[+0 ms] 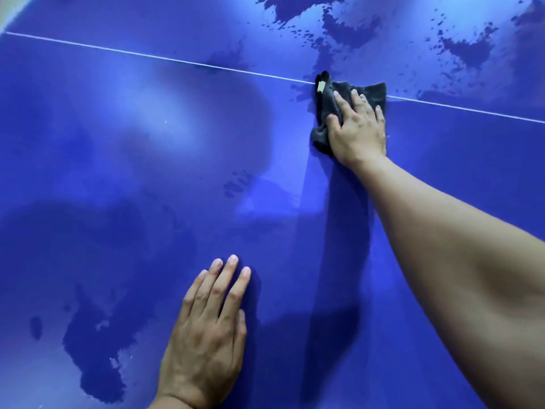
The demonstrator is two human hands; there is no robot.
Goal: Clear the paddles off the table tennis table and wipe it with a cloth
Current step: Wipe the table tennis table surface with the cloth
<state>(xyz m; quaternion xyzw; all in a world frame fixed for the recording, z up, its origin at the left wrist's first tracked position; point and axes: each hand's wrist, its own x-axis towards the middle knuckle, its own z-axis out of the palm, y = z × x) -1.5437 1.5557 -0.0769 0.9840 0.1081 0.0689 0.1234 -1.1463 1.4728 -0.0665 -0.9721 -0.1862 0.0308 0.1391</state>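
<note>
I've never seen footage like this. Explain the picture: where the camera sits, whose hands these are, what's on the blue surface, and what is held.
No machine here: a person works with two bare hands, and the one camera sits on their head, looking forward and down. The blue surface is a table tennis table, crossed by a thin white line. Darker patches, seemingly damp, lie on it, mostly far off and at the near left. The right hand presses a dark grey cloth flat on the table at the line, fingers straight. The left hand rests flat on the table nearer the person, holding nothing. No paddles are in view.
</note>
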